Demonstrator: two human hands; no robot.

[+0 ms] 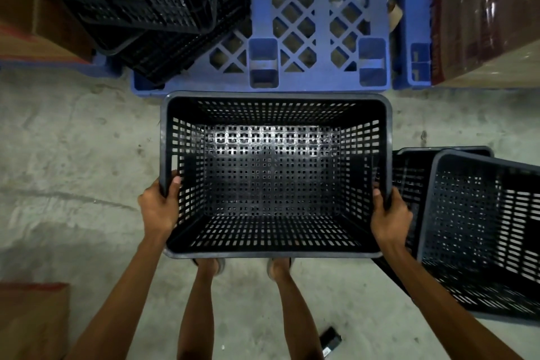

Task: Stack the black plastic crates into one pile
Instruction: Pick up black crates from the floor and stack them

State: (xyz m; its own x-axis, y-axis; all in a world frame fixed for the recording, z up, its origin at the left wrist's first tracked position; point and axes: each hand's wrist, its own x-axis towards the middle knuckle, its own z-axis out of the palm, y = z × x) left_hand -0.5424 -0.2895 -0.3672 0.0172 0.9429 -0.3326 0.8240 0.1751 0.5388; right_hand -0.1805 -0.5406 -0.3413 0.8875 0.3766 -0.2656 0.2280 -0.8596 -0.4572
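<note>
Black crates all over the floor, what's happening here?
A person is holding one empty black perforated crate by its two short sides, left hand and right hand each gripping the rim, over the concrete floor in front of their feet. Two more crates lie tipped together on the floor to the right. A loose pile of black crates sits on the blue plastic pallet ahead. The held crate has not joined any pile.
</note>
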